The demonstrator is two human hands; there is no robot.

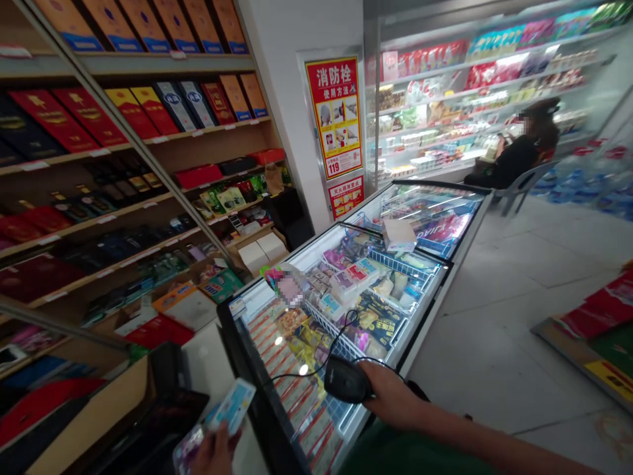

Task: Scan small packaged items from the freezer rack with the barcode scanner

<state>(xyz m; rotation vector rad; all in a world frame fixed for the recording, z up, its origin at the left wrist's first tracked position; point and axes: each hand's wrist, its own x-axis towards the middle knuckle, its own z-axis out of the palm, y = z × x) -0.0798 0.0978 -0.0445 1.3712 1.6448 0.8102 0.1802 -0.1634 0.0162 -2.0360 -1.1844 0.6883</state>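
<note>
Crowded shop shelves (212,63) flanked a freezer (235,343); near its edge, the left hand (217,448) held a blue packet (236,404), the right hand (390,392) gripped a scanner (346,379). Scanning seemed underway, calling for careful aim.

Black scanner (347,379) and pale-blue-and-white packet (236,404) in my grip
I face a red-and-yellow poster (335,119), orange boxes (144,23) with blue bases, and a pale grey floor (475,343).

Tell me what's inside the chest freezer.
Inside the chest freezer, a wire basket holds boxed and bagged goods, and yellow packets lie nearer. The black scanner in the right hand covers some contents; anything beneath the top layer is hidden.
</note>
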